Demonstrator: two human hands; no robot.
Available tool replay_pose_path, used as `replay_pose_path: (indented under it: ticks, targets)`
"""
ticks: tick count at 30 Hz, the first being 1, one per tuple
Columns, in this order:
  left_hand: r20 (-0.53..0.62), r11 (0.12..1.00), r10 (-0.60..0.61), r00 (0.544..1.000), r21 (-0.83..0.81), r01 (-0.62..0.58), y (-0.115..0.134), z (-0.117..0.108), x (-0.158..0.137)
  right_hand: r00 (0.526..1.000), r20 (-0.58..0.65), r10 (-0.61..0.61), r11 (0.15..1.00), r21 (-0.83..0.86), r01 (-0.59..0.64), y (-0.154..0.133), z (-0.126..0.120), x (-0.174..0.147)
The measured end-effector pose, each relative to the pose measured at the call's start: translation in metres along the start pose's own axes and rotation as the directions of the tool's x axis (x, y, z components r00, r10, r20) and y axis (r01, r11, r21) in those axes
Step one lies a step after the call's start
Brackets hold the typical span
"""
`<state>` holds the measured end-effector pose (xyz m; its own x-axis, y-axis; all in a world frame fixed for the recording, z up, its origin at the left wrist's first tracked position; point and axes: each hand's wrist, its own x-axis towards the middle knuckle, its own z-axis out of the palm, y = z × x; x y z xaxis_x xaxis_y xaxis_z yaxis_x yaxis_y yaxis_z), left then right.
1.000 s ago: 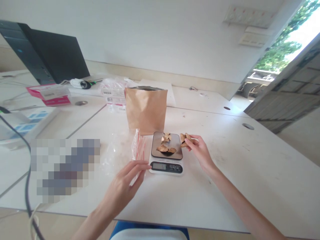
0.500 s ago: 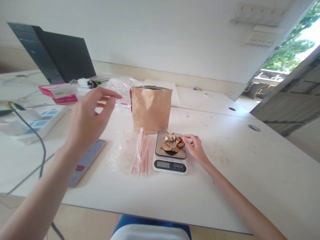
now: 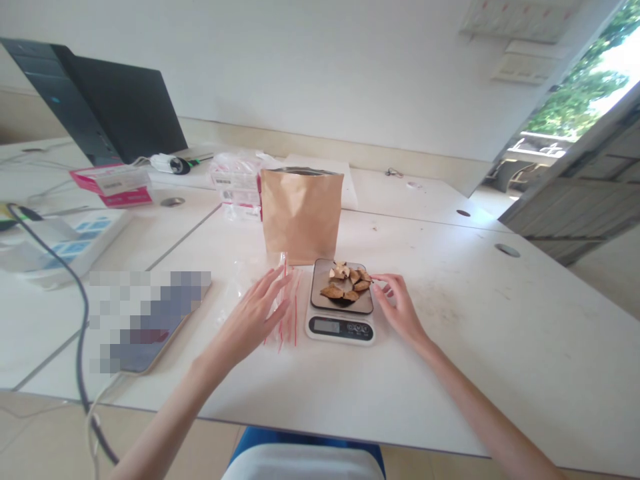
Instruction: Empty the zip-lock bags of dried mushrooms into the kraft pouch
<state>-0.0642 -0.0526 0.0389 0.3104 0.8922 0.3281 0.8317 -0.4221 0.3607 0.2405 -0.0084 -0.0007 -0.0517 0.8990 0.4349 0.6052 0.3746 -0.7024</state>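
A white digital scale (image 3: pixel 341 329) with a dark metal plate stands on the table. Several brown, curled dried slices (image 3: pixel 332 292) lie on its plate. My right hand (image 3: pixel 399 308) is at the plate's right edge, fingertips close to the slices, its fingers apart and holding nothing I can see. Over a stack of clear zip bags (image 3: pixel 293 320) with red stripes, left of the scale, my left hand (image 3: pixel 257 310) is stretched out, fingers spread; whether it touches the bags I cannot tell. Behind them an open brown paper pouch (image 3: pixel 303 217) stands upright.
A phone (image 3: pixel 163 327), partly pixelated, lies at the left with a cable. Further left are a power strip (image 3: pixel 95 240) and a dark cable (image 3: pixel 83 320). Pink boxes (image 3: pixel 125 195), plastic-wrapped boxes (image 3: pixel 233 183) and a black computer case (image 3: pixel 130 107) stand at the back.
My left hand has come down and to the right, from above the phone to over the zip bags. My right hand has shifted slightly right, away from the slices.
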Motion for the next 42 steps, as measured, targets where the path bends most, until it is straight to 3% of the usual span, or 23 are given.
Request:
replay_pose_path:
  ticks: [3, 6, 11, 14, 20, 23, 27, 31, 37, 42]
  targets:
    - [0.112, 1.0, 0.017, 0.994, 0.004, -0.018, -0.003, 0.009, -0.006, 0.999, 0.025, -0.03, 1.0, 0.003, 0.03, -0.001, -0.002, 0.0]
    - [0.153, 1.0, -0.014, 0.988, -0.02, 0.017, -0.002, 0.01, -0.011, 1.0, 0.006, -0.016, 1.0, 0.014, 0.016, 0.001, -0.005, -0.001]
    - [0.052, 0.977, -0.11, 0.993, -0.176, 0.117, 0.004, 0.005, -0.014, 0.998, -0.056, 0.019, 1.0, 0.014, -0.018, 0.007, -0.005, -0.001]
    - [-0.011, 0.967, -0.13, 0.991, -0.221, 0.125, -0.003, 0.013, -0.012, 0.995, -0.093, -0.027, 0.999, -0.027, 0.025, 0.004, -0.006, -0.001]
    - [-0.038, 0.986, -0.057, 0.998, -0.162, 0.05, -0.014, 0.023, -0.006, 0.979, -0.093, -0.179, 0.982, -0.075, 0.173, -0.048, -0.011, -0.02]
    - [-0.182, 0.991, -0.077, 0.98, -0.124, 0.055, 0.0, 0.013, -0.007, 0.989, 0.067, -0.131, 0.991, 0.023, 0.129, -0.091, 0.002, -0.041]
    - [-0.469, 0.98, -0.107, 0.877, -0.196, 0.015, 0.031, 0.002, -0.016, 0.987, 0.161, -0.015, 0.993, 0.116, -0.004, -0.14, 0.038, -0.058]
    - [-0.558, 0.954, -0.102, 0.824, -0.29, -0.079, 0.05, -0.002, -0.028, 0.973, 0.218, 0.077, 0.948, 0.287, -0.139, -0.164, 0.067, -0.055]
    - [-0.436, 0.96, 0.012, 0.9, -0.247, -0.132, 0.042, -0.013, -0.04, 0.935, 0.309, 0.176, 0.732, 0.594, -0.334, -0.164, 0.082, -0.045]
    - [-0.267, 0.988, 0.089, 0.96, -0.098, -0.119, 0.029, -0.014, -0.04, 0.928, 0.343, 0.149, 0.698, 0.628, -0.344, -0.167, 0.081, -0.042]
